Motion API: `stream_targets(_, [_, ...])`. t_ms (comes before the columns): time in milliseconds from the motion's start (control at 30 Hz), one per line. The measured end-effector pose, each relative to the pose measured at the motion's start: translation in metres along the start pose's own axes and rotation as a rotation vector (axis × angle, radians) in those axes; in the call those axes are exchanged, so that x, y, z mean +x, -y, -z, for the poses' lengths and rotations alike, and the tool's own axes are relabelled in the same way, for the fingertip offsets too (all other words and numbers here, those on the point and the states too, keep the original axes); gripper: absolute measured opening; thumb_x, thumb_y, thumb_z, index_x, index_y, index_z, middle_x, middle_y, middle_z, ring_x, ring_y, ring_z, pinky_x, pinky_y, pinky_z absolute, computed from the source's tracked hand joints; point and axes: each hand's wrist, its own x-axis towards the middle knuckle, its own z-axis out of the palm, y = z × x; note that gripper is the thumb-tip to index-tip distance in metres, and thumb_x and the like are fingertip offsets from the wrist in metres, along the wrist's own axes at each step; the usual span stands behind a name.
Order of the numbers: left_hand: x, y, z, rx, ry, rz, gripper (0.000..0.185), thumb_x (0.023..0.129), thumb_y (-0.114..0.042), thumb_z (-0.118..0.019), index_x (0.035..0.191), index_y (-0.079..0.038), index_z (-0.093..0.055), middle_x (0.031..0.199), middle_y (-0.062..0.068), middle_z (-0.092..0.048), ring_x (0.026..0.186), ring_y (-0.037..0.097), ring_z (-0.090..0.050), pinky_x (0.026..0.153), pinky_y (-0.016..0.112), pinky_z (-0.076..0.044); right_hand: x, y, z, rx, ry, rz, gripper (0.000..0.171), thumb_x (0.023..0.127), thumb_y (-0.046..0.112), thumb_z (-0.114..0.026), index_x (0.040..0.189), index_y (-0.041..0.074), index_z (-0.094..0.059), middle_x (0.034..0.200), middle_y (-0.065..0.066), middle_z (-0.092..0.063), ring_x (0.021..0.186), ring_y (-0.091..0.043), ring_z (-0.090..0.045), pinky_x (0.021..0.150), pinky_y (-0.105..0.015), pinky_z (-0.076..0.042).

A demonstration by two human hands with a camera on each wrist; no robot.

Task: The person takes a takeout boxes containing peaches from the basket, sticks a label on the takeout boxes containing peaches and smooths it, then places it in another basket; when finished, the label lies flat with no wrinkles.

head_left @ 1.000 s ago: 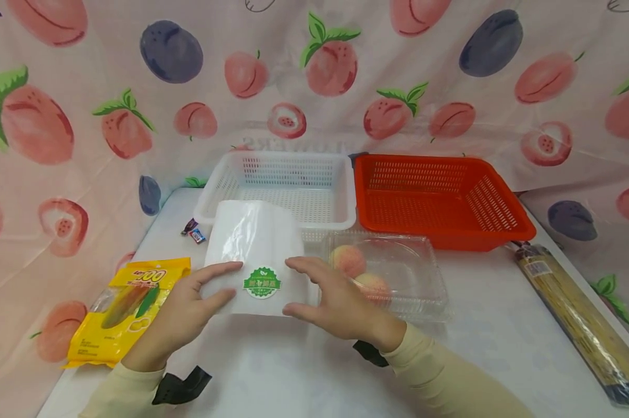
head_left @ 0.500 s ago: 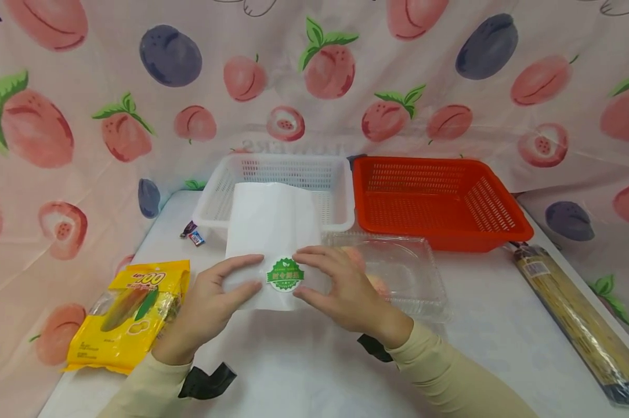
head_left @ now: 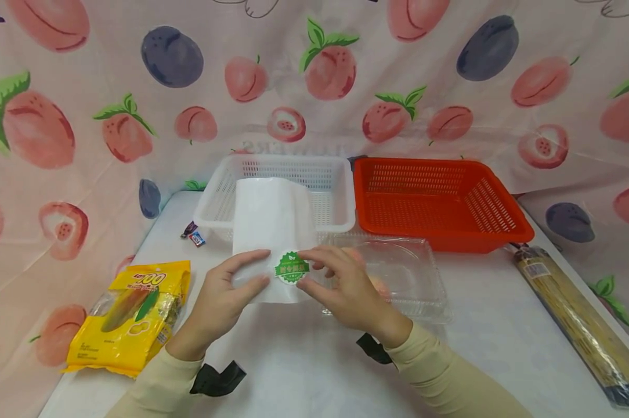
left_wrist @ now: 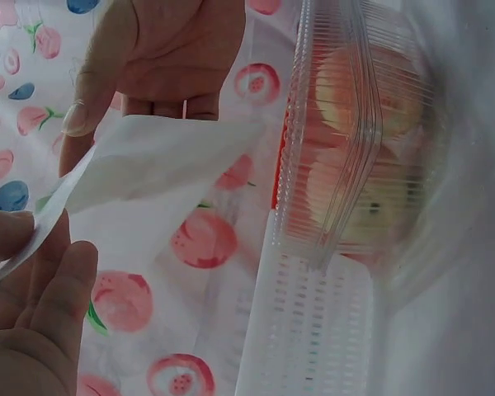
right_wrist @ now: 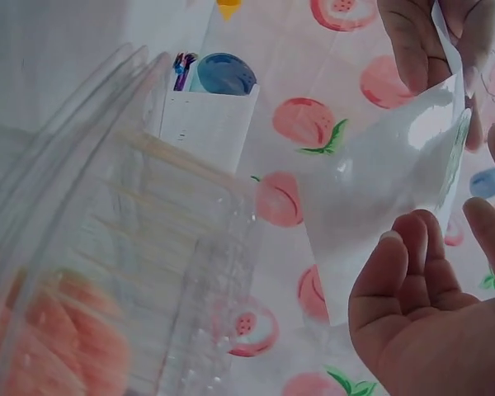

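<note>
Left hand [head_left: 221,303], right hand [head_left: 353,293] pinch white sheet [head_left: 262,215] over table [head_left: 492,313], nearer left edge; apparently handling green sticker [head_left: 292,268]; next wants steady grip.

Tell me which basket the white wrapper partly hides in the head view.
The white basket, on the left; the wrapper doesn't cover the red basket.

The left hand [right_wrist: 412,49] pinched the bag [right_wrist: 371,165]; the right hand [right_wrist: 437,313] was below the bag, a peach [right_wrist: 62,346] in the box [right_wrist: 194,272] left of it, printed cloth [right_wrist: 272,41] behind.
</note>
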Motion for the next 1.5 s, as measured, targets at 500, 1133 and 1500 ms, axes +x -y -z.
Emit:
stream_targets(500, [0.004, 0.009, -0.005, 0.038, 0.012, 0.022, 0.039, 0.093, -0.003, -0.068, 0.132, -0.005, -0.064, 0.139, 0.013, -0.057, 0.113, 0.031, -0.061, 0.091, 0.04, -0.054, 0.0, 0.001, 0.01, 0.229, -0.109, -0.068, 0.019, 0.088, 0.0, -0.075, 0.107, 0.002, -0.074, 0.102, -0.004, -0.069, 0.082, -0.018, -0.061, 0.073, -0.027, -0.057])
stream_targets(1133, [0.006, 0.017, 0.015, 0.144, -0.011, 0.112, 0.04, 0.096, -0.013, -0.068, 0.135, -0.009, -0.062, 0.143, 0.016, -0.053, 0.115, 0.035, -0.058, 0.095, 0.051, -0.051, -0.022, -0.028, 0.087, 0.061, -0.213, -0.227, 0.023, 0.089, -0.001, -0.074, 0.112, -0.001, -0.072, 0.108, -0.011, -0.068, 0.086, -0.016, -0.061, 0.078, -0.017, -0.054])
stream_targets(1500, [-0.001, 0.03, 0.034, 0.123, 0.064, 0.235, 0.044, 0.099, -0.02, -0.065, 0.142, -0.011, -0.057, 0.156, 0.018, -0.035, 0.133, 0.04, -0.039, 0.101, 0.055, -0.045, -0.037, -0.057, 0.114, -0.146, -0.075, -0.436, 0.024, 0.092, 0.013, -0.074, 0.114, 0.002, -0.074, 0.107, -0.013, -0.072, 0.088, -0.026, -0.065, 0.07, -0.018, -0.054])
